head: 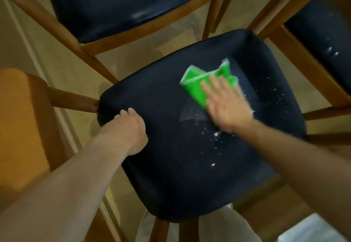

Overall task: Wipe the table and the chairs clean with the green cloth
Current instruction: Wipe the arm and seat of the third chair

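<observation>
A chair with a dark navy padded seat fills the middle of the view. My right hand presses flat, fingers straight, on the green cloth on the seat's far right part. White crumbs are scattered on the seat below and right of the cloth, and a pale smear lies left of my wrist. My left hand has its fingers curled over the seat's left edge.
A second navy chair with a wooden frame stands behind, with a pale smear on its seat. A third navy seat with white specks is at the right. An orange-brown wooden surface is at the left. The floor is beige.
</observation>
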A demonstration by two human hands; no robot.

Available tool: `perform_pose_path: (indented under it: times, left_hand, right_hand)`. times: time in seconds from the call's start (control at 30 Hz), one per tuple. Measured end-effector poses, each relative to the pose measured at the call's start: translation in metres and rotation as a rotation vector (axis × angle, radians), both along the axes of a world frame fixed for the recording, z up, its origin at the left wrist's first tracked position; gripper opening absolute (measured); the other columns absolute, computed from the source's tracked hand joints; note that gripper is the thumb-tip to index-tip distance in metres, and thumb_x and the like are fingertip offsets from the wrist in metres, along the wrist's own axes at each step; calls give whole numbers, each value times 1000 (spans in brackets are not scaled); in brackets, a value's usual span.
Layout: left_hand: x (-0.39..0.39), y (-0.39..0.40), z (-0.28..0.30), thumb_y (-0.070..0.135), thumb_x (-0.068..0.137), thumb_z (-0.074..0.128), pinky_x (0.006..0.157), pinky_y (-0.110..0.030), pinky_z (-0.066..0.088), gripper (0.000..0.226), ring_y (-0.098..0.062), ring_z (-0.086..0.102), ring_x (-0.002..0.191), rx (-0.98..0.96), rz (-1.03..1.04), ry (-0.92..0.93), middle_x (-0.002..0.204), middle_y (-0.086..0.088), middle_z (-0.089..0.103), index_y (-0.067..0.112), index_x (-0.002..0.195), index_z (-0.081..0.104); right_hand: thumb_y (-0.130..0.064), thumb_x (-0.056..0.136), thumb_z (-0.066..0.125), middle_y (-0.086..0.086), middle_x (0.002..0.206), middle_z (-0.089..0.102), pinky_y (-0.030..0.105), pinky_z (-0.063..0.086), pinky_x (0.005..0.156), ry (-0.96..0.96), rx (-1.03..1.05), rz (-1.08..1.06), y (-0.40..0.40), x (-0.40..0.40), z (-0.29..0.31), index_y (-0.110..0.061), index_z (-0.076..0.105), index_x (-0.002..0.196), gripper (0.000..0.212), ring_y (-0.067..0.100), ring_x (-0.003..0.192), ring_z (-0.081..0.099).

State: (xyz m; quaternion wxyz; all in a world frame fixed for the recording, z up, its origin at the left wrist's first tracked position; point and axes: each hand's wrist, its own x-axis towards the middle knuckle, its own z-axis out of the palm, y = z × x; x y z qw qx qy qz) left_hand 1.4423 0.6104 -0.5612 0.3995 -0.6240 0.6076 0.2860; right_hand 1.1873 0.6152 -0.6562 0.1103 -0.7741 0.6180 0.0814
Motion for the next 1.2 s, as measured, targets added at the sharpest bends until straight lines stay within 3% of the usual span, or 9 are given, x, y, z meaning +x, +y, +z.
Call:
perform_pose_path:
  times: [0.2, 0.33, 0.4, 0.5, 0.57, 0.73, 0.87, 1.0, 1.2]
  left_hand:
    - [-7, 6, -23, 29, 100, 42, 118, -42, 16, 77, -29, 6, 146, 28, -30, -12, 159, -16, -3, 1, 149, -11]
    - [-16, 3, -27, 25, 98, 40, 116, -43, 17, 74, -31, 7, 146, -38, -69, 3, 158, -19, -2, 0, 149, -8]
    - [-20, 0, -26, 25, 98, 38, 115, -43, 19, 72, -32, 11, 144, -60, -104, 5, 157, -21, 2, -2, 149, -5]
    - [-21, -3, -31, 24, 98, 39, 115, -42, 22, 71, -33, 17, 143, 13, -139, -11, 156, -24, 5, -3, 149, -3]
    - [-24, -2, -39, 30, 100, 40, 116, -44, 21, 76, -35, 12, 145, 60, -150, -30, 156, -26, -4, -5, 148, -7]
    - [-29, -4, -47, 36, 99, 45, 113, -46, 26, 76, -39, 13, 144, 91, -234, -93, 156, -27, 0, -4, 148, 4]
    - [-32, -13, -44, 22, 97, 47, 113, -46, 27, 70, -42, 15, 142, 142, -268, -92, 155, -29, 3, -5, 148, 8]
    - [-31, -13, -42, 16, 95, 45, 114, -46, 24, 63, -44, 10, 143, 147, -305, -41, 156, -27, 4, -3, 148, 16]
    - [-44, -18, -44, 13, 93, 49, 113, -48, 27, 53, -45, 15, 141, 197, -257, -63, 154, -28, 14, -1, 141, 32]
  right_hand:
    - [-39, 101, 28, 8, 162, 1, 58, 9, 116, -24, -50, -582, 3, 4, -4, -23, 9, 155, 60, 33, 148, 4]
    - [-36, 95, 43, 5, 161, 0, 62, 8, 115, -190, 15, -223, 93, 102, -7, -24, 13, 154, 67, 31, 146, -12]
    - [-38, 96, 37, -3, 159, -11, 54, -10, 114, -258, 127, 80, 122, 116, -5, -28, 5, 153, 66, 22, 142, -28]
    - [-33, 98, 37, -9, 159, -1, 46, -9, 115, -279, 117, 292, 90, 68, -6, -30, 16, 153, 59, 19, 148, -2]
    - [-29, 98, 40, -4, 161, 13, 48, 10, 117, -171, 57, 113, 55, 23, -8, -27, 23, 152, 57, 25, 147, 17]
    - [-33, 97, 34, 0, 162, 10, 54, 11, 116, -89, -18, -441, 33, 17, -9, -24, 17, 154, 60, 27, 148, 8]
    - [-33, 88, 51, 1, 159, 13, 60, 18, 113, -179, 30, -148, 114, 85, -1, -24, 25, 152, 69, 29, 147, 9]
    - [-29, 85, 61, -6, 155, 25, 52, 22, 112, -230, 94, 238, 118, 51, 5, -28, 36, 147, 67, 21, 143, 24]
    - [-22, 98, 37, -5, 161, 15, 50, 9, 117, -120, 61, -324, 29, 15, 0, -26, 21, 153, 57, 22, 149, 7]
